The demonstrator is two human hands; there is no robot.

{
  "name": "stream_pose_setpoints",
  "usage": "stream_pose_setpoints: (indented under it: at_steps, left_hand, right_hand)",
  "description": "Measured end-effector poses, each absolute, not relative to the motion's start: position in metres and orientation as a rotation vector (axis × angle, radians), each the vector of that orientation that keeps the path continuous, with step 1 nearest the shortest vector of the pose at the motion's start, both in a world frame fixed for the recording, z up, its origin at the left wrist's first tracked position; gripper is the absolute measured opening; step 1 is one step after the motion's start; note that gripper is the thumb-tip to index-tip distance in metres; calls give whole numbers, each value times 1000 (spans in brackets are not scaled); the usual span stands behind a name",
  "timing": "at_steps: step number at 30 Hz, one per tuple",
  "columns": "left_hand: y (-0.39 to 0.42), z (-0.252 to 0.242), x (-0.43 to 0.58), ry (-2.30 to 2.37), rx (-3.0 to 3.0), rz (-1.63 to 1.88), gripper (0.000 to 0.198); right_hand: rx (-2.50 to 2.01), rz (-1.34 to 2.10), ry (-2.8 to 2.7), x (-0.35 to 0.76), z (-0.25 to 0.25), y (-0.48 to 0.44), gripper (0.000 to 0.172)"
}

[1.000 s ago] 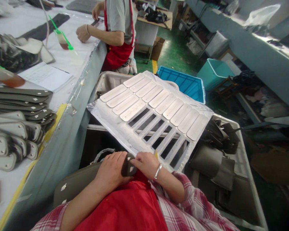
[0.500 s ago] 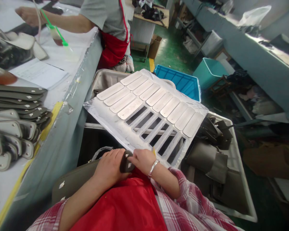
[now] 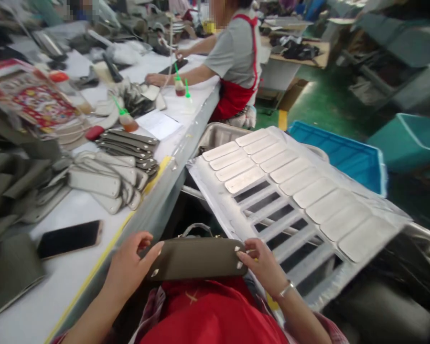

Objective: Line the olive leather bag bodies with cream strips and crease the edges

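An olive-brown handbag (image 3: 197, 259) lies across my lap, its long round-ended base panel facing up. Small shiny metal studs show near both ends of the panel, and a loop handle (image 3: 197, 227) rises behind it. My left hand (image 3: 129, 267) grips the left end, thumb along the top and fingers curled. At the opposite end my right hand (image 3: 263, 265) pinches the edge, with thumb and forefinger close to two studs. The fingers' undersides are hidden.
To the right, a slotted white board (image 3: 215, 191) carries rows of pale round-ended strips. The workbench (image 3: 89, 267) on my left bears a phone (image 3: 70, 238), stacked strips (image 3: 96, 182) and glue bottles (image 3: 128, 120). A co-worker (image 3: 229, 62) works farther along; a blue crate (image 3: 340, 155) stands behind the board.
My view has swung left, showing more of the bench. The handbag now lies broadside, its base panel in full view. My hands have moved apart from one end to opposite ends.
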State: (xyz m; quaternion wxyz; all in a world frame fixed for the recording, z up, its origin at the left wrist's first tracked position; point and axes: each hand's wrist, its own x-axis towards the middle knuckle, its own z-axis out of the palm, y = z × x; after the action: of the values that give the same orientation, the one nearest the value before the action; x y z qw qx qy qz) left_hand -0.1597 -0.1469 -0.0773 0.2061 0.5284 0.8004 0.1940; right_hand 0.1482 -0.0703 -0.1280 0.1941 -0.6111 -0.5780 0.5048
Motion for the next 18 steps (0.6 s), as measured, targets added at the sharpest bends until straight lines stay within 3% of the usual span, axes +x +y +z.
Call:
stream_pose_setpoints:
  at_steps: [5,18]
  left_hand:
    - [-178,-84,-186,2006,1057,570,34]
    - [-172,-94,-190,1906,903,714,37]
  right_hand:
    - [-1641,1553,-1551,145,-130,-65,41]
    - [-1670,1591,-1627,129,-113,-62,43]
